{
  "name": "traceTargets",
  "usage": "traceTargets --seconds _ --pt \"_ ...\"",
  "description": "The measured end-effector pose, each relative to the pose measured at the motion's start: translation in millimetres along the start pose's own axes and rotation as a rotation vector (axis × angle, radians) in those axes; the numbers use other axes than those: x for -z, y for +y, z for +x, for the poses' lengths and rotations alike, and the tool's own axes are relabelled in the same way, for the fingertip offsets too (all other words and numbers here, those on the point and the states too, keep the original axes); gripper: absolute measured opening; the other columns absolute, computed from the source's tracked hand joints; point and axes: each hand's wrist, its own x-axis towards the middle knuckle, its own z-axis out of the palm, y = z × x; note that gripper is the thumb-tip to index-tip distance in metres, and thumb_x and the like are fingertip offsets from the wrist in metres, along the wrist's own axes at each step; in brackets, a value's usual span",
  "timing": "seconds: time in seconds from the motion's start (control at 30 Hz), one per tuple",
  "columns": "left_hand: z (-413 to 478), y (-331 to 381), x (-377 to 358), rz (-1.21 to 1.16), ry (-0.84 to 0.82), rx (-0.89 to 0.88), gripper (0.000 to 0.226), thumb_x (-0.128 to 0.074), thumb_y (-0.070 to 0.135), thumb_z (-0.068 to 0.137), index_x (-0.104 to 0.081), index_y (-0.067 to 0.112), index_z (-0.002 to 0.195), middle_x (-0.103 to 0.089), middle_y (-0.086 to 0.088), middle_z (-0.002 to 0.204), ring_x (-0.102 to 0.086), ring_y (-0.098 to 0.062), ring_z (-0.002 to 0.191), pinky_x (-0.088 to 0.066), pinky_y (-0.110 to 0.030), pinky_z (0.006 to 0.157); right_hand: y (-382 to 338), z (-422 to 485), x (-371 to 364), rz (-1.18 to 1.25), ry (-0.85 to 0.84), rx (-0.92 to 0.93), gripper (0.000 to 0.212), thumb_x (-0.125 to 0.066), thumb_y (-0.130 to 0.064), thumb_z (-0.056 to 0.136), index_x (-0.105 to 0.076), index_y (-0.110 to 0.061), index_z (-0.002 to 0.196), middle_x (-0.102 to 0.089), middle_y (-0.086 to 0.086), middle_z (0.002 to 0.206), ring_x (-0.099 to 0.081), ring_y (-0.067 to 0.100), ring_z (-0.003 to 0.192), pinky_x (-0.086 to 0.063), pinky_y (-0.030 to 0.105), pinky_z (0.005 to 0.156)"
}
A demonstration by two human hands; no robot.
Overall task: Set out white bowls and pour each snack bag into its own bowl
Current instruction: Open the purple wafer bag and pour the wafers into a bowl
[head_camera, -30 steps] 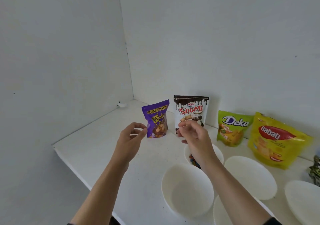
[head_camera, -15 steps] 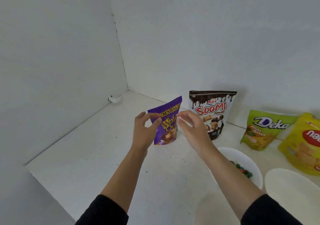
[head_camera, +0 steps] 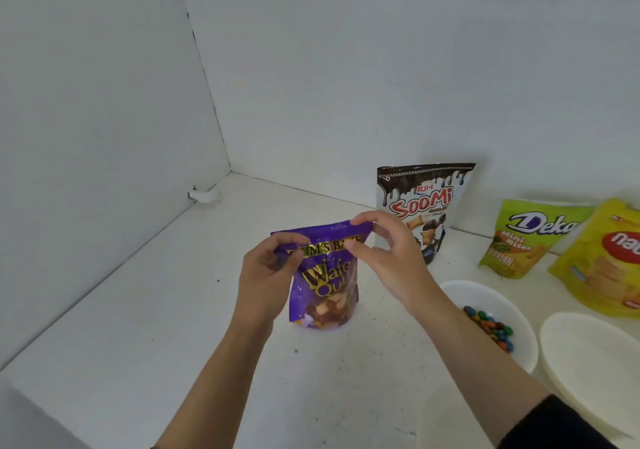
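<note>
A purple wafer snack bag point(head_camera: 325, 292) stands upright on the white counter point(head_camera: 156, 310). My left hand point(head_camera: 268, 275) pinches its top left corner, and my right hand point(head_camera: 388, 258) pinches the top right edge between thumb and fingers. A white bowl point(head_camera: 519, 313) holding coloured chocolate candies sits to the right, partly hidden by my right forearm. Another white bowl point(head_camera: 595, 362) lies at the right edge.
A brown and white Soomi bag point(head_camera: 426, 199) stands against the back wall. A green Deka bag point(head_camera: 526, 237) and a yellow Nabati bag point(head_camera: 606, 261) lean further right. White walls close the left and back. A small white fitting point(head_camera: 204, 195) sits in the corner.
Both hands have closed on the top of the purple bag, which now stands nearer to me. The view has shifted left, so the front bowls are out of sight.
</note>
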Motion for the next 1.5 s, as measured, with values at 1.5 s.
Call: traceTargets --seconds 1.5 --pt "-54 7 52 0.528 -0.003 -0.628 0.021 -0.08 0.004 0.082 -0.081 0.01 0.102 -0.075 0.0 0.103 -0.071 -0.015 0.095 -0.063 -0.029 0.072 -26 -50 -32 -0.455 -0.091 0.405 0.013 -0.073 -0.026 0.088 -0.081 -0.031 0.097 -0.079 -0.011 0.098 -0.069 0.01 0.1 -0.05 0.055 0.091"
